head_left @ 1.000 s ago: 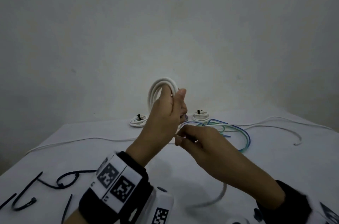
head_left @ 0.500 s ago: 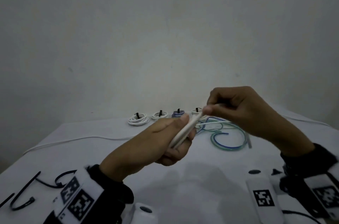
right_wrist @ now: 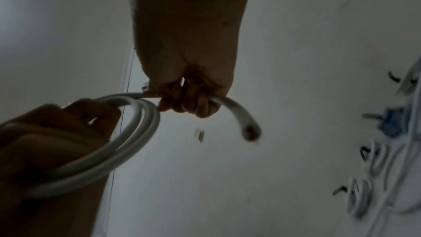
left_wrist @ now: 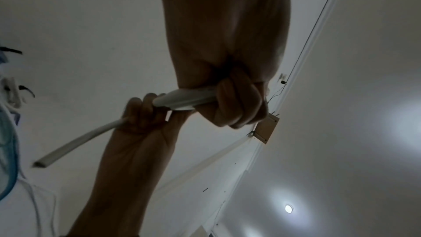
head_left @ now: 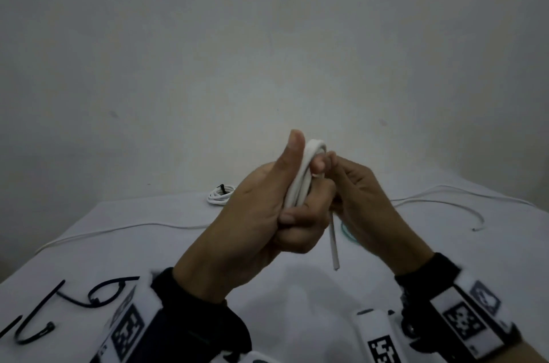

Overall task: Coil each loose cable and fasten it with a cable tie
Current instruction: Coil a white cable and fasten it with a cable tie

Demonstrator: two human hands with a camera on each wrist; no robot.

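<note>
A white cable coil (head_left: pixel 303 175) (right_wrist: pixel 134 141) is held upright above the white table (head_left: pixel 297 282). My left hand (head_left: pixel 279 199) (left_wrist: pixel 237 104) grips the bundle of loops, thumb raised alongside it. My right hand (head_left: pixel 341 184) (right_wrist: pixel 193 102) holds the cable's tail just beside the coil; the free end (head_left: pixel 334 247) (left_wrist: pixel 68 147) (right_wrist: pixel 248 131) hangs down from it. Black cable ties (head_left: pixel 101 294) lie on the table at the near left.
A tied white coil (head_left: pixel 219 195) sits at the table's far edge, with more tied coils (right_wrist: pixel 369 177) beside it. Loose white cables (head_left: pixel 118 229) (head_left: pixel 445 193) trail left and right. A teal cable (head_left: pixel 347 232) shows behind my right hand. A wall stands behind the table.
The coil has swung from lying flat in my left hand to standing upright. My right hand came down to the coil's right side, and only a short tail now hangs free.
</note>
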